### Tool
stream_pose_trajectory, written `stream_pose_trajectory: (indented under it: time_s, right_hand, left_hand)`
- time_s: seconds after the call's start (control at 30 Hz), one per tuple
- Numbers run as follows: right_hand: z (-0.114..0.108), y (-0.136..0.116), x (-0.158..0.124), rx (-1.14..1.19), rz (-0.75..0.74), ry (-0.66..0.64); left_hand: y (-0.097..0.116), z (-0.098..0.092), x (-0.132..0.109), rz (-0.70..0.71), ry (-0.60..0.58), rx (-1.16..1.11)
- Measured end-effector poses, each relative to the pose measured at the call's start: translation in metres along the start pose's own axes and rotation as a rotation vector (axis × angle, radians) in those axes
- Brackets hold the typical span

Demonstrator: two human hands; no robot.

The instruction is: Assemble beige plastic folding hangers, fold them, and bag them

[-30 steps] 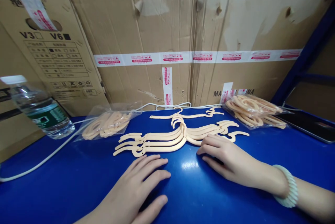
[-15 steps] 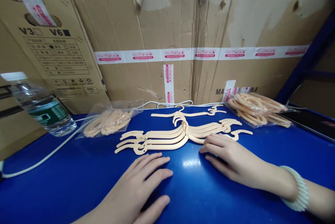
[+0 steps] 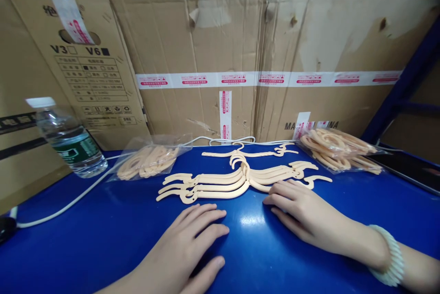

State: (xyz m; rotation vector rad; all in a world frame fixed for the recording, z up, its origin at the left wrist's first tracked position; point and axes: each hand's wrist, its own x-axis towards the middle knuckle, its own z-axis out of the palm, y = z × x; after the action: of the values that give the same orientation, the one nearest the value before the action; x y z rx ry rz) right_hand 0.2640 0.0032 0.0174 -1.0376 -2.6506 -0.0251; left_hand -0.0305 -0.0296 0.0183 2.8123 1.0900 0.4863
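View shifted, bags point(image 3: 182, 142) of hangers point(image 3: 158, 162), left fingers point(image 3: 210, 219) spread, empty; right fingers point(image 3: 282, 199) bent, hold unclear

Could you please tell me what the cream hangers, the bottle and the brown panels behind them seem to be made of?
Cream hangers: probably moulded plastic, smooth and satin, judging by their even colour and rounded edges.
Bottle: likely clear, glossy plastic, since it is see-through and shows bright highlights.
Brown panels: apparently dull cardboard, given the creases and torn surface.

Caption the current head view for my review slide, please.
Left hand and right hand near overlapping cream hangers on a blue table, plastic bags to either side.
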Motion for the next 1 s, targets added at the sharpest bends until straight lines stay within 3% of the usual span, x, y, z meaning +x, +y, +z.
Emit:
stream_pose_trajectory:
  time_s: [0.1,0.23,0.4,0.5,0.7,0.8,1.0]
  right_hand:
    - [0.0,-0.002,0.001,-0.014,-0.01,0.005]
    - [-0.002,0.0,0.003,-0.031,-0.031,0.027]
    - [-0.015,0.037,0.013,-0.139,0.083,0.167]
    - [-0.026,0.074,0.025,-0.213,0.303,0.072]
    - [-0.03,0.127,0.054,-0.334,0.511,-0.067]
    - [-0.024,0.138,0.066,-0.407,0.556,-0.155]
    - [-0.017,0.139,0.078,-0.502,0.507,-0.247]
  left_hand:
    - [0.0,0.0,0.0,0.013,-0.002,-0.011]
    - [-0.001,0.005,-0.001,0.006,0.088,-0.078]
    - [-0.005,0.009,0.001,0.014,0.083,-0.113]
    - [-0.006,0.009,0.004,0.041,0.061,-0.119]
    - [-0.003,0.01,0.005,0.079,0.067,-0.16]
    - [-0.002,0.01,0.004,0.096,0.042,-0.172]
    - [-0.003,0.008,0.005,0.111,0.044,-0.193]
